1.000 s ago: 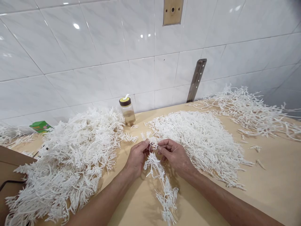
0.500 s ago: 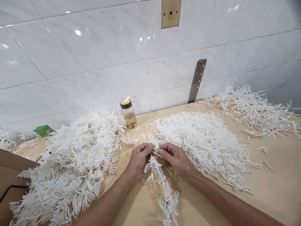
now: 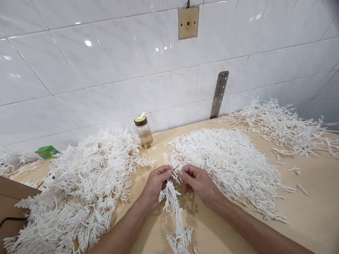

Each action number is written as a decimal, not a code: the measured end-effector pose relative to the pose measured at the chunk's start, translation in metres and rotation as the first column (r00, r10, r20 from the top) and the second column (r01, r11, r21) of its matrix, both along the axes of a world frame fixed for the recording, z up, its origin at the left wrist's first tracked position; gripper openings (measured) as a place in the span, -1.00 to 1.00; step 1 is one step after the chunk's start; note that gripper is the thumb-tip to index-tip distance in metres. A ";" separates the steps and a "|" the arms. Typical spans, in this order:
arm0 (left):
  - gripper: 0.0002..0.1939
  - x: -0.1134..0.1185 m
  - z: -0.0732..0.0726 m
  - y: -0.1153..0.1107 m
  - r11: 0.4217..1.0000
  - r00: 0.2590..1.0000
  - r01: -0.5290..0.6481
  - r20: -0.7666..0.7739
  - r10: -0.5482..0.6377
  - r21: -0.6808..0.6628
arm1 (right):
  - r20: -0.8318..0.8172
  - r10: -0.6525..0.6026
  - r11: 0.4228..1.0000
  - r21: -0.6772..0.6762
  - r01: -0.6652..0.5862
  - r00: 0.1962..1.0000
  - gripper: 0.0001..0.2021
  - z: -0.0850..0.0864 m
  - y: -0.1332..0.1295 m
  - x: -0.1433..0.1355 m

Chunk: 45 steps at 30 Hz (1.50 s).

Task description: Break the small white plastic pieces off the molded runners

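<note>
At the middle of the table, my left hand [image 3: 156,181] is closed, thumb pressed on the fingers, pinching a white branched plastic-looking strand [image 3: 171,192]. Close on its right, my right hand [image 3: 197,180] also pinches part of this strand between thumb and forefinger. A bushy tail of the white strand [image 3: 181,231] hangs toward me below the hands, with a few sprigs poking up beyond the fingertips. The exact spot where the fingers grip is partly hidden. Just past my right hand lies a wide heap of small white sprigs [image 3: 225,158].
A big pile of white branched strands [image 3: 87,180] covers the left side. Behind it stand a lidded bottle [image 3: 144,133] and a green box [image 3: 47,152]. Longer white strands [image 3: 286,127] lie back right. A metal bracket [image 3: 219,95] is on the tiled wall; a brown box [image 3: 16,197] sits left.
The view has tilted up slightly. Both hands keep their pinch close together, and the strand's hanging tail has swung a little to the left.
</note>
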<state>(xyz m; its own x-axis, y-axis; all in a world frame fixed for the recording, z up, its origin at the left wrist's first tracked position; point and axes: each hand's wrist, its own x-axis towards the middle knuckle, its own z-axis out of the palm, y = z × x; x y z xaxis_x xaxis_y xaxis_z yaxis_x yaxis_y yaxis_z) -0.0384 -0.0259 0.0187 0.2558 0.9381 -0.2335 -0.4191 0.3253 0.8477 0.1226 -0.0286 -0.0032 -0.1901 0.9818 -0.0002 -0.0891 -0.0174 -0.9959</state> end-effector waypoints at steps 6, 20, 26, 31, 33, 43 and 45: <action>-0.65 0.004 0.004 -0.002 0.999 1.000 -0.029 -0.005 0.029 -0.034 | 0.038 0.017 1.000 -0.006 -0.017 0.999 -0.60 -0.003 0.002 0.002; -0.60 0.007 -0.004 -0.001 0.994 0.991 -0.105 -0.085 0.107 0.027 | 0.009 0.040 0.999 -0.033 -0.039 0.999 -0.61 -0.003 0.001 -0.001; -0.59 0.007 -0.001 -0.002 0.996 0.994 -0.080 -0.068 0.083 0.037 | 0.021 0.025 0.999 -0.043 -0.024 0.999 -0.64 -0.004 0.001 -0.001; -0.60 0.008 0.001 -0.003 0.997 0.995 -0.048 -0.086 0.053 0.052 | 0.082 -0.022 1.000 -0.009 0.023 0.996 -0.70 0.000 0.000 -0.002; -0.61 0.008 0.000 -0.003 0.996 0.992 -0.070 -0.100 0.075 0.057 | 0.096 -0.024 1.000 -0.010 0.025 0.995 -0.71 0.001 0.000 -0.003; -0.63 0.008 -0.012 0.000 0.984 0.961 -0.123 -0.233 0.151 0.130 | 0.185 -0.095 0.995 0.029 0.091 0.978 -0.75 0.008 -0.001 -0.009; -0.64 0.008 -0.011 0.000 0.981 0.951 -0.139 -0.257 0.170 0.135 | 0.199 -0.102 0.995 0.037 0.096 0.975 -0.76 0.010 -0.001 -0.009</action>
